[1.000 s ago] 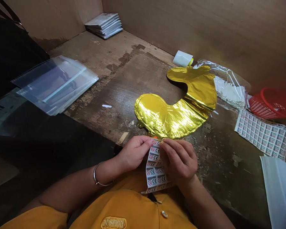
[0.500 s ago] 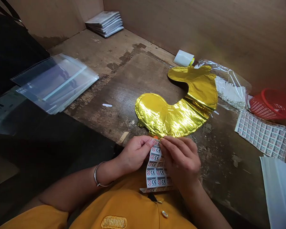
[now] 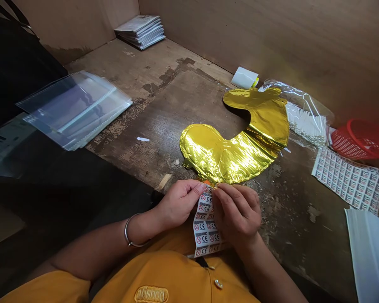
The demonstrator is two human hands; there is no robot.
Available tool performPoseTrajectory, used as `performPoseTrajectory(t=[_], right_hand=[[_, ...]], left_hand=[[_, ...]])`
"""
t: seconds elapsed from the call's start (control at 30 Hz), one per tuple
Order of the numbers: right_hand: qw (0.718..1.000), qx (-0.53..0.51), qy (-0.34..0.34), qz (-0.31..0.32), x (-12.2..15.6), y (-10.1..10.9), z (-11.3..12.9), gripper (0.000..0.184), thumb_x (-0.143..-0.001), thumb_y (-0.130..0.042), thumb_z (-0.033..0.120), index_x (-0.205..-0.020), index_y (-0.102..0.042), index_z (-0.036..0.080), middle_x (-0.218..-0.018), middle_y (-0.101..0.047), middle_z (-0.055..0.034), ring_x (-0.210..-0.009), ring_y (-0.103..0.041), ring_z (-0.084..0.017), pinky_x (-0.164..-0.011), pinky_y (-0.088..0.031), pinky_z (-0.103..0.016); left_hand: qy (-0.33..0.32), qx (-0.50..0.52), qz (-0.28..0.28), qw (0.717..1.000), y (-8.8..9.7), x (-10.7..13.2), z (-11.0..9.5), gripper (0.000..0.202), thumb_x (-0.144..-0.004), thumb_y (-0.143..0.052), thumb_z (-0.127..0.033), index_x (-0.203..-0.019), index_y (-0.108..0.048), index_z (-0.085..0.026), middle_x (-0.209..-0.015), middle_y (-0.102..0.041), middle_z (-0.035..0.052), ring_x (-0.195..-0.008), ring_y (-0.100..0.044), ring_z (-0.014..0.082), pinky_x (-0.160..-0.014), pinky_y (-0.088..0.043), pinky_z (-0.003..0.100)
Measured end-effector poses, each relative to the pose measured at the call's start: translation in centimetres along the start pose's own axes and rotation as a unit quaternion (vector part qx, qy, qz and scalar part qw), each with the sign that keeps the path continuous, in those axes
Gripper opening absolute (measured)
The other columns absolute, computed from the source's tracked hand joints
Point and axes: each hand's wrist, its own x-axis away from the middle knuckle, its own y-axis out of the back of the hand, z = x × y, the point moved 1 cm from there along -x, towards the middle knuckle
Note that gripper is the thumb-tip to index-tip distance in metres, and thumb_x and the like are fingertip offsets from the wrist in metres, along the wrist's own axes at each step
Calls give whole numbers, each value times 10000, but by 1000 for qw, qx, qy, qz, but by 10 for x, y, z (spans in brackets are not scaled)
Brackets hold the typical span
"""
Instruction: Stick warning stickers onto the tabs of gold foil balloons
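A sheet of printed CE stickers (image 3: 204, 225) hangs between my hands at the table's front edge. My left hand (image 3: 183, 201) pinches its upper left edge between thumb and fingers. Opposite it, my right hand (image 3: 238, 210) is closed, its thumb and fingertips pinching at the sheet's upper right edge; whether a loose sticker is in that pinch I cannot make out. Just beyond my fingertips lies a flat gold foil balloon (image 3: 227, 158), curved like a C. A small orange spot (image 3: 207, 182) shows between the sheet and the balloon.
Clear plastic sleeves (image 3: 78, 109) lie at the left, a stack of packets (image 3: 141, 31) at the back. On the right are a bag of white strips (image 3: 306, 122), a red basket (image 3: 360, 139), more sticker sheets (image 3: 347, 179) and white sheets (image 3: 369, 248).
My right hand has shifted slightly left and its fingers have drawn in at the sheet's top. The sheet's lower end sits differently, its bottom fold less visible. My left hand has barely moved.
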Motion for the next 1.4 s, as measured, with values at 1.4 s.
performPoseTrajectory(t=[1.4], right_hand=[[992,-101,-19,75,-13,4,-4,142,-840,-597,79,-941,-587,179,-895,-693,-74,-826,-598,-189,-781,-507,-356]], left_hand=[[-49,-70,7,996,2,0,0,362,-935,-448,-396,-747,-580,-117,-672,-509,-1,-639,-433,115,-587,-381,234]])
